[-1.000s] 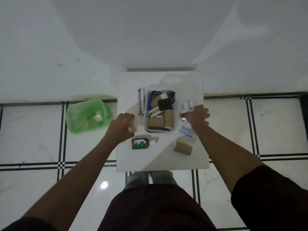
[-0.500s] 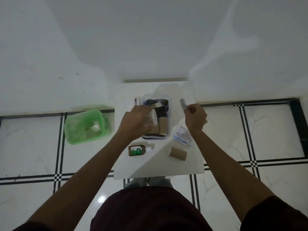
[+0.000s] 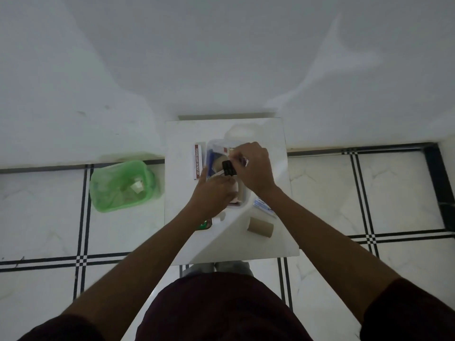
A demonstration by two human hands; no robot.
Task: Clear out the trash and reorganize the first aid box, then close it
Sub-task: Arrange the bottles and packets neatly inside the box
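Floor: white tiles (image 3: 320,193) with black grid lines, meeting a plain white wall beyond the desk.
Desk: small white square desk (image 3: 266,242) set against the wall, with the person standing at its near edge.
First aid box: clear plastic box (image 3: 242,193) lies open on the middle of the desk, largely covered by both hands; a blue item and some cardboard-coloured pieces show inside it.
Left hand: left hand (image 3: 214,193) reaches into the near part of the box with its fingers curled; what they hold, if anything, cannot be told.
Right hand: right hand (image 3: 253,168) is over the far right part of the box, fingers pinched on a small pale item that is too blurred to name.
Black strip: a small black strip (image 3: 229,167) sits between the two hands, over the box.
Ointment carton: a long white and red carton (image 3: 197,161) lies flat on the desk, just left of the box.
Cardboard roll: a brown cardboard tube (image 3: 260,227) lies on its side on the desk, near the right forearm.
Blue and white packet: a flat packet (image 3: 264,207) lies by the box's near right corner.
Bottle: a green-labelled bottle (image 3: 205,225) is mostly hidden under the left forearm.
Bin: a green plastic bin (image 3: 121,185) stands on the floor left of the desk, holding some pale scraps.
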